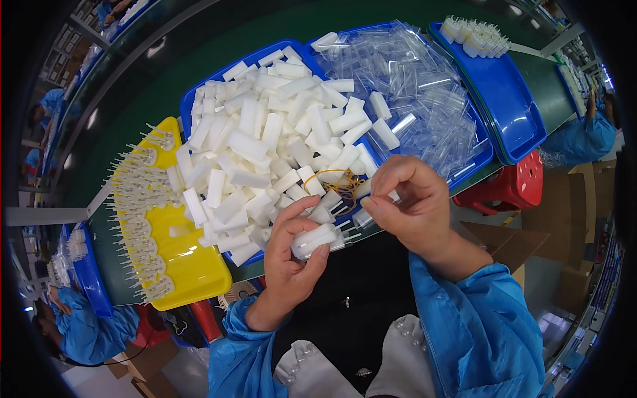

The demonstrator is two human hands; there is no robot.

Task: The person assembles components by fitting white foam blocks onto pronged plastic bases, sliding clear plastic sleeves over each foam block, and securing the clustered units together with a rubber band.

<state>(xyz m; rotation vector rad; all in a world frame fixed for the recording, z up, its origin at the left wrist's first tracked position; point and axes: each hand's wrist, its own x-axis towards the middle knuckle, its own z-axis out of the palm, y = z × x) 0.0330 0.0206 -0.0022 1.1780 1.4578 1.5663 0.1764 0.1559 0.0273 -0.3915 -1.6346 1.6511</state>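
My left hand [292, 262] is closed around a white rounded bundle [314, 240] with thin pale prongs pointing right. To its right my right hand [418, 205] is raised, thumb and fingertips pinched together. Something clear or pale shows by its fingers, too small and hidden to name. Between and beyond the hands, a tangle of tan rubber bands [342, 190] lies at the edge of the heap of white foam blocks [252, 146]. That heap fills a blue tray [188, 99] and spills over its near side.
A yellow tray [192, 272] at left holds rows of pronged white bundles [142, 192]. Clear plastic sleeves [418, 86] pile in another blue tray [488, 156]. Far right, a blue tray [507, 99] carries white bundles [474, 36]. A red stool [507, 186] stands below; co-workers sit both sides.
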